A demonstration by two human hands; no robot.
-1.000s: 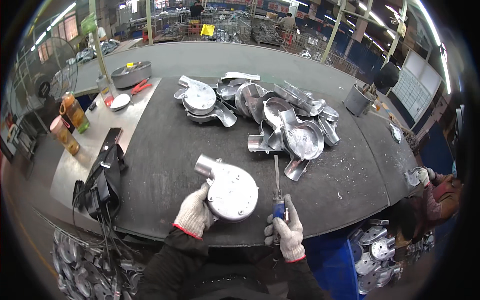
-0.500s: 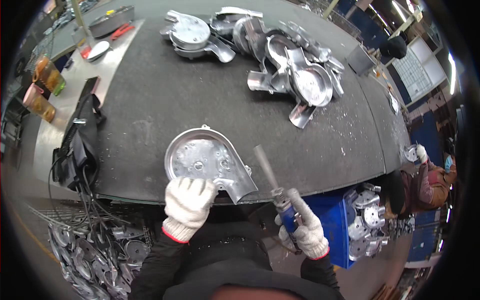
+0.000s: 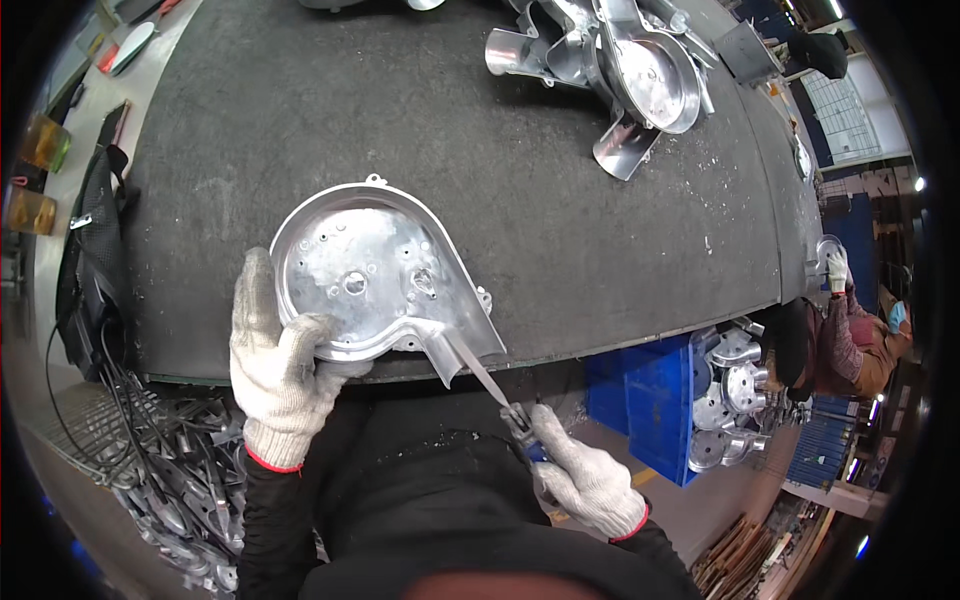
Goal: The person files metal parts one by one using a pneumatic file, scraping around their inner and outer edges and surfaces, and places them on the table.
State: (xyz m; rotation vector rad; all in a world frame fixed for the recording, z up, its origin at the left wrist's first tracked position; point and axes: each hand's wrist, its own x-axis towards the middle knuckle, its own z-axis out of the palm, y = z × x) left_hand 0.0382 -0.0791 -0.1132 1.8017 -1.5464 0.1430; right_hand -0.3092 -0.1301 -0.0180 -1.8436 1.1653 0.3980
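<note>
A snail-shaped cast metal housing [image 3: 370, 255] lies on the dark mat at the table's near edge, its open side up and its spout toward me. My left hand [image 3: 285, 365], in a white knit glove with a red cuff, grips the housing's left rim, the thumb over the near edge and the fingers along the outside. In my gloved right hand [image 3: 590, 480] is a blue-bodied power file [image 3: 487, 382]. Its flat narrow blade reaches into the spout's mouth, against or very near the inner wall. The glove hides most of the tool's body.
Similar housings [image 3: 655, 80] are heaped at the far right of the table. A blue bin [image 3: 650, 400] of castings stands below the right edge, with a co-worker [image 3: 850, 350] beyond. More castings [image 3: 180, 500] and cables lie lower left; a black bag [image 3: 90, 240] is at the left edge.
My view has come closer to the housing. My left hand has shifted from the near rim to the left side, and the file's blade has moved down and left into the spout.
</note>
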